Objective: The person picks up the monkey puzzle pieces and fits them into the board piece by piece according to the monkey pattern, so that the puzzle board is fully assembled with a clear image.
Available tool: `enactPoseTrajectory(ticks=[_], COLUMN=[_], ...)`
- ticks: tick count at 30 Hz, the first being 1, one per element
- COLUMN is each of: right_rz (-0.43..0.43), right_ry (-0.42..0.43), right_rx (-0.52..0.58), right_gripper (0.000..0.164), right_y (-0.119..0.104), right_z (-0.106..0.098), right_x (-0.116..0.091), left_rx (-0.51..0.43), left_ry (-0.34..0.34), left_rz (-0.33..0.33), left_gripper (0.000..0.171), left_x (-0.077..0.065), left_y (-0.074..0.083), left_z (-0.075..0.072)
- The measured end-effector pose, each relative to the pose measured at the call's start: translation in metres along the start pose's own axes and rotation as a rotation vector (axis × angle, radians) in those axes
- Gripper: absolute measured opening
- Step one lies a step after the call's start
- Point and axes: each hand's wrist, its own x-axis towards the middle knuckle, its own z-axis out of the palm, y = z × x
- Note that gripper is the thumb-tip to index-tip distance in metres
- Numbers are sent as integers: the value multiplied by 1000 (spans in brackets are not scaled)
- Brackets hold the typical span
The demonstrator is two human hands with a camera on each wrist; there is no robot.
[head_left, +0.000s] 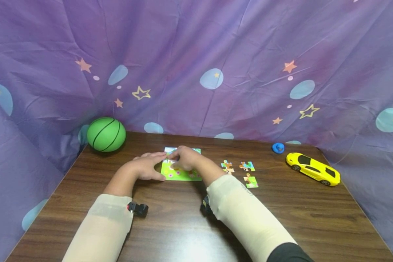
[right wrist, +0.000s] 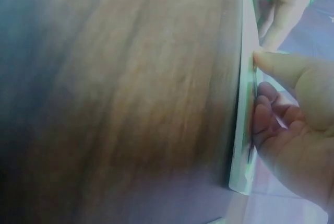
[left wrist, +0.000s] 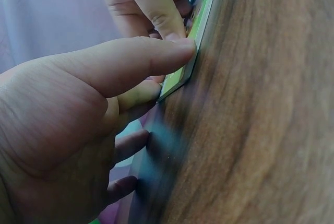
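Observation:
A jigsaw board (head_left: 183,177) with a bright green and flowery picture lies flat on the wooden table. My left hand (head_left: 146,167) is spread at its left side, the thumb at the near corner and the fingertips farther up that edge. Over the board's upper middle, my right hand (head_left: 188,159) bends its fingers down, with thumb and fingertips touching the surface. I cannot tell whether a piece sits under them. To the right of the board lie three loose jigsaw pieces: one brown piece (head_left: 227,166), one blue-green piece (head_left: 247,166) and one green piece (head_left: 250,181).
A green ball (head_left: 106,134) stands at the table's back left corner. At the back right are a small blue toy (head_left: 278,147) and a yellow toy car (head_left: 312,169). A purple patterned curtain (head_left: 183,43) hangs behind the table (head_left: 170,233).

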Motion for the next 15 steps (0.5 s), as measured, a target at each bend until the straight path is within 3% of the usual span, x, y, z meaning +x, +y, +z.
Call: enactPoseTrajectory(ticks=[7,15], right_rz=[-106,-121], right_ry=[53,174], right_rx=[85,182], right_gripper=[43,41], right_y=[11,35], right_z=[-16,-41], right_x=[-12,-49], left_rx=[16,13], left_ry=[-1,7], left_rz=[-3,-7], left_gripper=[99,98], left_x=[1,2], left_y=[0,0], left_z=[1,1])
